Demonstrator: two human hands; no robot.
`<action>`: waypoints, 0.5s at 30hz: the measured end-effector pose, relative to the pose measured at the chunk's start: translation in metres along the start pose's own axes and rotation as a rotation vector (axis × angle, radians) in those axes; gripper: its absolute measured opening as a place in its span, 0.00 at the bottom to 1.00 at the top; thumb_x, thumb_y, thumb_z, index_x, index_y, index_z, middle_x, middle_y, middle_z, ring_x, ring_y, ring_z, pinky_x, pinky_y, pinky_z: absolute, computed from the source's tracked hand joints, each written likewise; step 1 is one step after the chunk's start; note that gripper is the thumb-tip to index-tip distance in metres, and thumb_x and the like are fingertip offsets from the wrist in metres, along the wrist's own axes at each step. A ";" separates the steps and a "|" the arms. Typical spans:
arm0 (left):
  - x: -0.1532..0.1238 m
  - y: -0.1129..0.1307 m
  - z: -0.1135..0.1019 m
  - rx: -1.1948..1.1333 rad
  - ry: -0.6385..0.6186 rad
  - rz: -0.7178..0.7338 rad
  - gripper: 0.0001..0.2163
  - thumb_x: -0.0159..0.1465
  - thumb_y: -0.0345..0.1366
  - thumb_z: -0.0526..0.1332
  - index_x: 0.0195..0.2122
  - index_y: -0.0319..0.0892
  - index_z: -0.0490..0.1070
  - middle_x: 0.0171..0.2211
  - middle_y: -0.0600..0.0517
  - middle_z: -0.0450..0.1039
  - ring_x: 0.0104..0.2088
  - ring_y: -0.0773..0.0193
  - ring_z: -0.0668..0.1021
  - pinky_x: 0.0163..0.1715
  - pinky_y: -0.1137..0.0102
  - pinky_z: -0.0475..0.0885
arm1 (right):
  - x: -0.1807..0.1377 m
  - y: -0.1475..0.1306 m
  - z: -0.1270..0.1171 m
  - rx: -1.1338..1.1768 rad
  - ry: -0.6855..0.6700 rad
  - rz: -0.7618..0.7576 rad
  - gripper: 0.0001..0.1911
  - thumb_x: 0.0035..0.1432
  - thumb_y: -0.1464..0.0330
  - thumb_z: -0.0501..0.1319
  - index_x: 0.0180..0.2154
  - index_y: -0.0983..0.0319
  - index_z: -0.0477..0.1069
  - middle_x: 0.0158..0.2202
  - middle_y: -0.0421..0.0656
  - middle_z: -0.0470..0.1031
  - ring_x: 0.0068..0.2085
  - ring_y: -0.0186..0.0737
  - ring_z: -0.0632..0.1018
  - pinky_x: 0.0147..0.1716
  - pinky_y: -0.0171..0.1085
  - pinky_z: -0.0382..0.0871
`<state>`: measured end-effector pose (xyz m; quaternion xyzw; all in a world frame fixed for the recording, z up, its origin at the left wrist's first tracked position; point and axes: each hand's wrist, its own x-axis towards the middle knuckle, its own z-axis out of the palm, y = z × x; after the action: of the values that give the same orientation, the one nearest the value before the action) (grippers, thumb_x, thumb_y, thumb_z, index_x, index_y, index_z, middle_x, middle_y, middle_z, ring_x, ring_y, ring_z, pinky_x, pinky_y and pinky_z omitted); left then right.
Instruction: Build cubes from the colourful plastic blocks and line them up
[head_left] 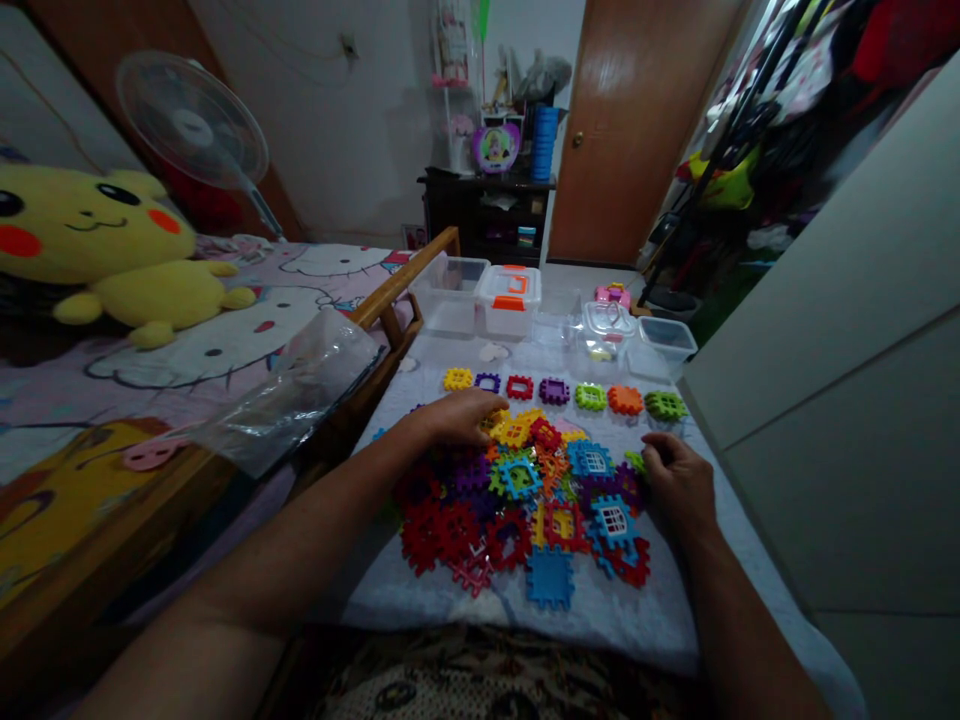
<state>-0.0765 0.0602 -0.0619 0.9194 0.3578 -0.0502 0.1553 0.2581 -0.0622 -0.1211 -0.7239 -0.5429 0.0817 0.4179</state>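
A heap of plastic interlocking building blocks (pixel 469 480) in several colours lies on the cloth-covered surface before me. At its back left edge, my left hand (pixel 469 415) is closed with its fingertips on a yellow block (pixel 493 422). More yellow blocks (pixel 519 430) lie right beside those fingertips. My right hand (pixel 679 478) is at the heap's right side, fingers curled together. Beside its thumb is a green block (pixel 635 461); whether the fingers grip anything is hidden. Blue window blocks (pixel 613 521) and a flat blue block (pixel 550 578) lie nearer to me.
Behind the heap runs a row of blocks sorted by colour, from yellow (pixel 457 379) to green (pixel 666 405). Clear plastic boxes (pixel 450 305) and an orange-latched box (pixel 510 312) stand farther back. A wooden bed rail (pixel 405 283) borders the left, a pale cabinet (pixel 847 400) the right.
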 end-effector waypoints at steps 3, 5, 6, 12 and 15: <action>0.001 0.002 -0.002 -0.005 -0.014 -0.007 0.30 0.55 0.37 0.67 0.60 0.42 0.65 0.58 0.43 0.71 0.54 0.52 0.74 0.53 0.64 0.68 | 0.000 -0.002 -0.001 -0.006 -0.005 0.009 0.16 0.51 0.60 0.56 0.34 0.62 0.77 0.32 0.47 0.81 0.31 0.45 0.79 0.37 0.41 0.71; 0.001 0.004 -0.005 -0.004 -0.026 -0.012 0.31 0.55 0.36 0.67 0.60 0.42 0.64 0.58 0.43 0.70 0.55 0.52 0.74 0.54 0.64 0.68 | 0.000 -0.003 -0.002 -0.010 -0.010 0.017 0.16 0.51 0.59 0.56 0.34 0.62 0.77 0.31 0.47 0.81 0.31 0.45 0.79 0.37 0.41 0.71; 0.002 0.006 -0.006 -0.001 -0.035 -0.016 0.31 0.55 0.36 0.67 0.60 0.43 0.64 0.59 0.43 0.70 0.55 0.52 0.74 0.54 0.64 0.68 | 0.000 -0.003 -0.002 -0.009 -0.010 0.020 0.16 0.51 0.59 0.56 0.33 0.62 0.77 0.31 0.47 0.81 0.31 0.45 0.79 0.37 0.41 0.71; 0.003 0.010 -0.004 0.002 -0.046 -0.023 0.31 0.54 0.33 0.67 0.61 0.43 0.63 0.60 0.44 0.69 0.58 0.53 0.72 0.56 0.65 0.66 | 0.000 -0.001 0.000 0.000 0.001 0.028 0.17 0.50 0.58 0.56 0.34 0.62 0.77 0.32 0.48 0.81 0.33 0.46 0.80 0.37 0.41 0.71; 0.002 0.006 -0.002 -0.025 0.016 0.003 0.31 0.54 0.33 0.66 0.60 0.42 0.63 0.59 0.43 0.70 0.57 0.53 0.72 0.57 0.65 0.66 | 0.000 0.003 0.001 0.000 -0.009 0.029 0.17 0.51 0.59 0.57 0.35 0.62 0.77 0.33 0.48 0.81 0.34 0.47 0.80 0.38 0.41 0.71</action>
<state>-0.0715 0.0582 -0.0587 0.9182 0.3584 -0.0383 0.1642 0.2595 -0.0619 -0.1240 -0.7313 -0.5341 0.0911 0.4143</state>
